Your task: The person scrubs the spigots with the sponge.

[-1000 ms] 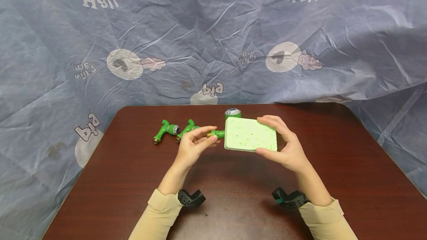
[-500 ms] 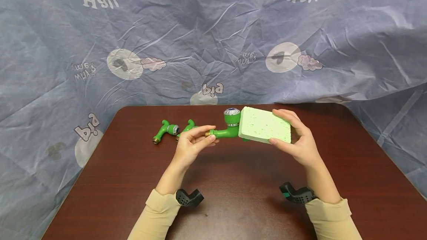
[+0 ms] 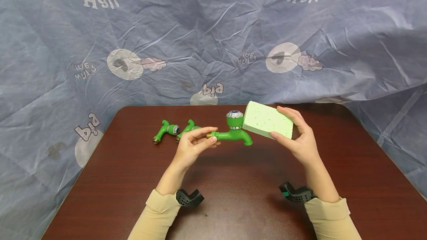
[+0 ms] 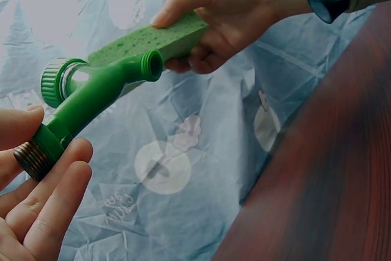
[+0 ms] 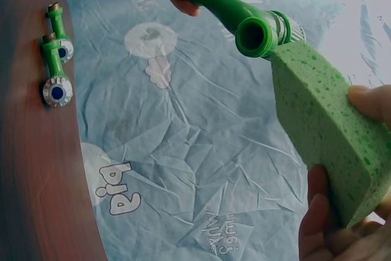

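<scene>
Nearest my head camera, beige sleeves (image 3: 155,212) run forward, with black wrist-worn devices (image 3: 188,198) just past the cuffs. On my left side, the grip is a narrow pinch: the left hand (image 3: 192,145) has thumb and fingers closed around the brass-threaded end of a green tap with a ribbed, silver-topped knob (image 3: 229,135). I see it raised over the desk, knob up, spout curving down. On my right, the grip is wider: the right hand (image 3: 299,137) clasps a pale green, speckled rectangular sponge (image 3: 267,120) between thumb and fingers, tilted just beside the knob; I can't tell whether they touch. Farther off, two more green taps (image 3: 163,132) lie on the dark reddish-brown desk (image 3: 240,203), one partly behind the left hand. Beyond hangs a wrinkled blue-grey printed cloth (image 3: 200,29).
</scene>
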Available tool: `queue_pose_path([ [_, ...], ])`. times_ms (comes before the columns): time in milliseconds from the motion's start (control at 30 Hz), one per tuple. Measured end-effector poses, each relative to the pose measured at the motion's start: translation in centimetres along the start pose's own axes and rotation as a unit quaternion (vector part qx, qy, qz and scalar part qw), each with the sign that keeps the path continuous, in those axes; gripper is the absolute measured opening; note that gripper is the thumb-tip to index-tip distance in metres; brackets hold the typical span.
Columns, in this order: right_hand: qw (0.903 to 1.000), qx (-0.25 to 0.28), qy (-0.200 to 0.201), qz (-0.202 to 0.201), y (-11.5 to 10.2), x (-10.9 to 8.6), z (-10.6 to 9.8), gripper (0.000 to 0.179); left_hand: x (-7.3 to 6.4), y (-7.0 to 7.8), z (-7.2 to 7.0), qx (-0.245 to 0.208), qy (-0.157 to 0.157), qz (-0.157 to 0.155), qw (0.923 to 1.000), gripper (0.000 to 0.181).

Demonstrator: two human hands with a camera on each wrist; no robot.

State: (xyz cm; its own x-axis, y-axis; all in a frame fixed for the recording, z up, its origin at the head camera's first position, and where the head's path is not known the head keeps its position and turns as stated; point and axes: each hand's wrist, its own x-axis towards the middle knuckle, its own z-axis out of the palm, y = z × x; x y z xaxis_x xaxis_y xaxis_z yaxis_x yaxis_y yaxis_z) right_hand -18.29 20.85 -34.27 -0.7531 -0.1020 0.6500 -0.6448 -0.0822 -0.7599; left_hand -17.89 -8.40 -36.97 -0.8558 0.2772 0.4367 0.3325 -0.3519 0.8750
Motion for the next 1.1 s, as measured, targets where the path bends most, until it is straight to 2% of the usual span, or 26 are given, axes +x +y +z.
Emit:
queue_pose_path([
  [233,0.9997,-0.007,0.023,0.006,0.1,0.0,0.4,0.065,0.0,0.0,0.1,0.004,0.000,-0.002,1.0000,0.033],
  [467,0.9988,0.014,0.046,-0.008,0.3,-0.1,0.9,0.064,0.0,-0.2,0.2,0.005,-0.005,-0.002,1.0000,0.034],
  [633,0.9985,0.004,0.054,0.000,0.4,-0.1,1.3,0.065,0.0,-0.3,0.2,0.005,-0.004,0.002,1.0000,0.034],
  [900,0.9984,0.002,0.054,0.014,0.7,-0.1,1.6,0.067,0.0,-0.2,0.4,-0.004,-0.007,-0.004,1.0000,0.035],
  [1100,0.9989,-0.024,0.035,0.018,1.0,-0.3,2.0,0.068,-0.1,-0.2,0.7,-0.013,-0.013,-0.018,0.9997,0.035],
])
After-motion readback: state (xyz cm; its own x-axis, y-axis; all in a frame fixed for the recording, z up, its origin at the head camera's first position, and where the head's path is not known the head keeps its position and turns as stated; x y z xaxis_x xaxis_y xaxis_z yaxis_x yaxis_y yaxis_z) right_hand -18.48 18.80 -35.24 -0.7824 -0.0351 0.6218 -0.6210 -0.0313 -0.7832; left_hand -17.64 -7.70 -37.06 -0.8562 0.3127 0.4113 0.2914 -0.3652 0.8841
